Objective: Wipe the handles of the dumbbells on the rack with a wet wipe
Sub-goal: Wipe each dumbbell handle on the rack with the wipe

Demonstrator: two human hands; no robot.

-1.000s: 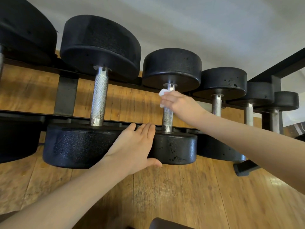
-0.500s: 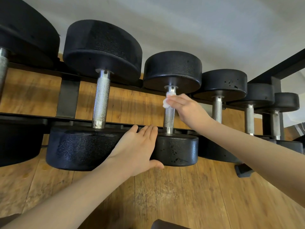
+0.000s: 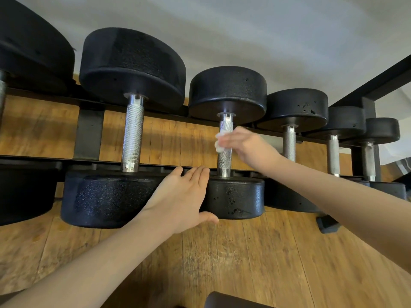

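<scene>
Here, a black steel rack [image 3: 90,130] spans the view from nine o'clock toward three o'clock above a wooden floor [image 3: 244,258], with a grey wall [image 3: 244,30] behind it at twelve o'clock. A row of black dumbbells rests across its two rails, each with its long axis running from six o'clock to twelve o'clock, one head toward the viewer and the other toward the wall; they shrink in size toward three o'clock. The large dumbbell [image 3: 133,63] left of centre shows a bare knurled handle. The centre dumbbell [image 3: 226,92] is the one attended to: its knurled steel handle [image 3: 225,158] stands near the middle of the frame, pointing to twelve o'clock. The left hand [image 3: 180,196] lies flat against the near head of this dumbbell, fingers straight and together, thumb hooked under the lower edge. The right hand [image 3: 244,144], blurred, reaches in from three o'clock, its fingers curled about the upper half of the handle and pinching a small white wet wipe [image 3: 219,143] against the handle's nine o'clock side. Three smaller dumbbells [image 3: 298,105] sit beyond, toward three o'clock.
</scene>
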